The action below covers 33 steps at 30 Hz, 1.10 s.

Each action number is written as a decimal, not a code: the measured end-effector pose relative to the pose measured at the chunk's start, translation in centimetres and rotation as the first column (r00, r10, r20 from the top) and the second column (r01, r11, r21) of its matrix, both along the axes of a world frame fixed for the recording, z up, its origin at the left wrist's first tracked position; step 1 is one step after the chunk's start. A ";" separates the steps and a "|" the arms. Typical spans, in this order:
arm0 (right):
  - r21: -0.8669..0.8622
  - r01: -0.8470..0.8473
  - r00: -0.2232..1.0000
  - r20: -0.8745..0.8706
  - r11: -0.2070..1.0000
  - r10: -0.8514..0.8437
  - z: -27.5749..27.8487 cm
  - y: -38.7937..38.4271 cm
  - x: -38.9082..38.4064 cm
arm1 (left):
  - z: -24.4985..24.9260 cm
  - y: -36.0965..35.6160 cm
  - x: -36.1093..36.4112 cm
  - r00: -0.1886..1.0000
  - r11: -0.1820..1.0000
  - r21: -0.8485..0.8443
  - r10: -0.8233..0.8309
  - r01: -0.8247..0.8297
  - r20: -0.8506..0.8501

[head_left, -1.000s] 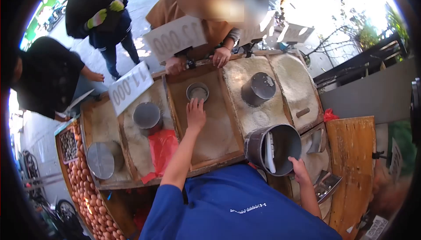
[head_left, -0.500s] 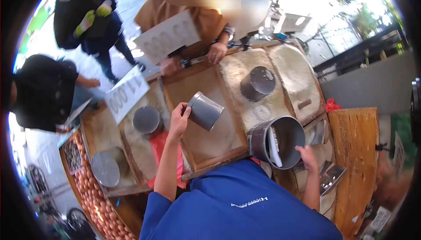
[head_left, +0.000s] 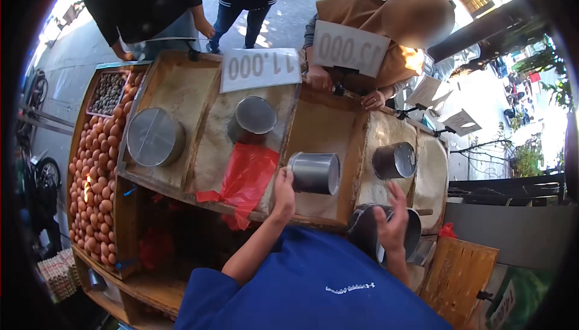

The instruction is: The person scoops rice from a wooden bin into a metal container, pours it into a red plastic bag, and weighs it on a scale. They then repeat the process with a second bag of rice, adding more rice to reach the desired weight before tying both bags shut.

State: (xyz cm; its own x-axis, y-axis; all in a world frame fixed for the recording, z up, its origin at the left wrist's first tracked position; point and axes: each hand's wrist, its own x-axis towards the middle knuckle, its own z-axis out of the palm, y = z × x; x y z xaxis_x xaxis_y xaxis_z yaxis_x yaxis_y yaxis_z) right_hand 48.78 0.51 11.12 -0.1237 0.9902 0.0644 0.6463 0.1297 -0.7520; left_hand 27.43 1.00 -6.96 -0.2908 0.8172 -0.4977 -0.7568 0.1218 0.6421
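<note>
My left hand (head_left: 284, 196) grips the edge of a grey metal measuring can (head_left: 315, 173), which lies tilted on its side over a wooden compartment (head_left: 329, 125) holding a thin pale layer of what looks like rice. My right hand (head_left: 393, 221) has its fingers spread and holds nothing. It hovers in front of a larger dark metal pot (head_left: 413, 233), partly hiding it. Just beyond, another metal can (head_left: 395, 160) stands in the grain of the neighbouring compartment. A red plastic bag (head_left: 250, 176) drapes over the front edge, left of my left hand.
More cans (head_left: 155, 137) sit in the left compartments. Brown eggs (head_left: 96, 191) fill a long bin at far left, beside a tray of small speckled eggs (head_left: 108, 92). Price signs (head_left: 259, 69) line the back edge. A person (head_left: 362, 16) leans there. A wooden board (head_left: 461, 282) is at right.
My right hand has come off the pot's rim and risen with fingers spread. The can in my left hand has turned more level. My view has swung left.
</note>
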 end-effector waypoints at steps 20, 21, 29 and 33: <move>-0.022 -0.332 0.921 0.206 0.943 0.329 -16.0 14.8 -21.9 | -11.4 5.1 -16.1 0.578 0.965 -0.220 -0.101 -0.140 -0.810; 0.006 -0.380 0.876 0.326 0.925 0.357 -16.1 15.6 -24.4 | -11.0 5.8 -15.6 0.582 0.965 -0.221 -0.099 -0.143 -0.807; 0.246 -0.351 0.867 0.450 0.903 0.215 -20.2 18.9 -31.7 | -15.0 11.4 -18.1 0.896 0.938 -0.180 0.207 -0.296 -0.392; -0.040 -0.460 0.842 0.299 0.887 0.450 -22.6 20.6 -32.8 | -17.0 6.4 -18.2 0.865 0.899 -0.428 -0.137 -0.096 -0.483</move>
State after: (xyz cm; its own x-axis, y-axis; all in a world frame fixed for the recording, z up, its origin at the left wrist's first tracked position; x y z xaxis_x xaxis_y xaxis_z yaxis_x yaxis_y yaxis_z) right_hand 15.96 21.07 -11.48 -0.5778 0.8160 -0.0155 0.6971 0.4836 -0.5293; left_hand 9.18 7.44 -24.01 -0.5755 0.5668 -0.5895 -0.3499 0.4809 0.8040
